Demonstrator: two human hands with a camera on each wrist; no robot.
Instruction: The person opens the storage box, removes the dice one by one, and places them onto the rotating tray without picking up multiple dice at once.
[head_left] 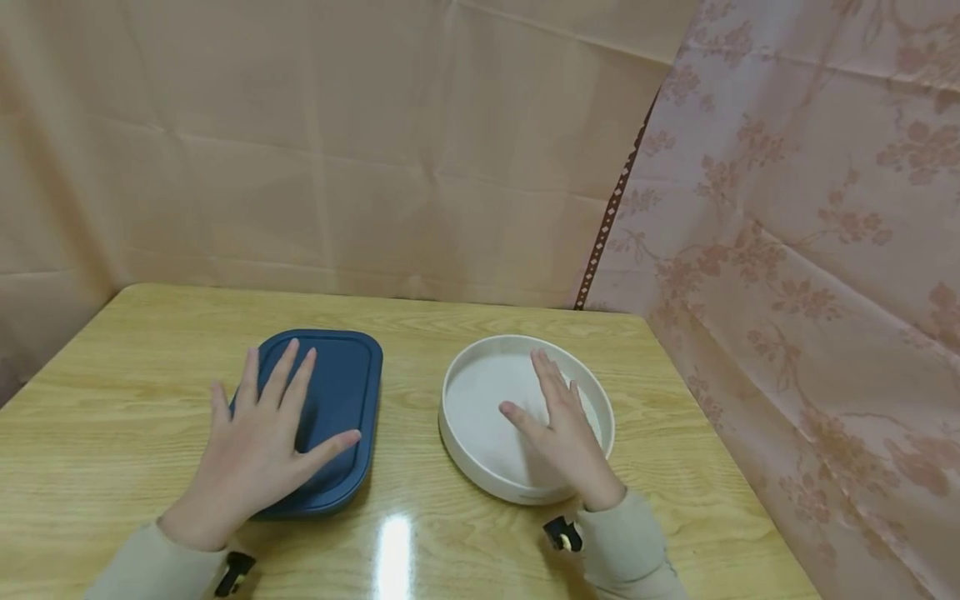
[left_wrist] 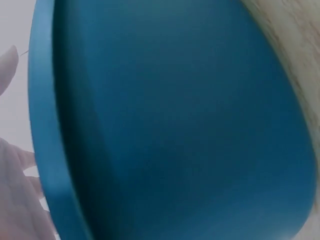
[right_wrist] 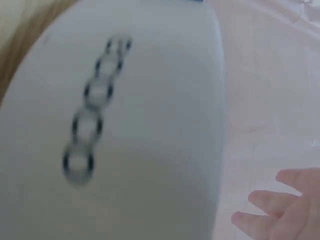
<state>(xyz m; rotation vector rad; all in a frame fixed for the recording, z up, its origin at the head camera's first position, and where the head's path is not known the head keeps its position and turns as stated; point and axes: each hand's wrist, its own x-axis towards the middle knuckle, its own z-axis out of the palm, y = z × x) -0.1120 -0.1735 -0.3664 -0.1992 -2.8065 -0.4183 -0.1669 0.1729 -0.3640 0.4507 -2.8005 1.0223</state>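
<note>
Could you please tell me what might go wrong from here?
The right hand reaches over the near rim of the white dish; a lowered wrist might tip or shift it.

The black wrist device beside the right cuff appears close to that dish and could knock it.

The left hand is over the left part of the blue container; off-centre pressure could slide it.

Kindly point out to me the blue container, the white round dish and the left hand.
Blue container point(head_left: 341, 387), head view: its flat top.
White round dish point(head_left: 483, 417), head view: its inside floor.
Left hand point(head_left: 255, 447), head view: its back.
</note>
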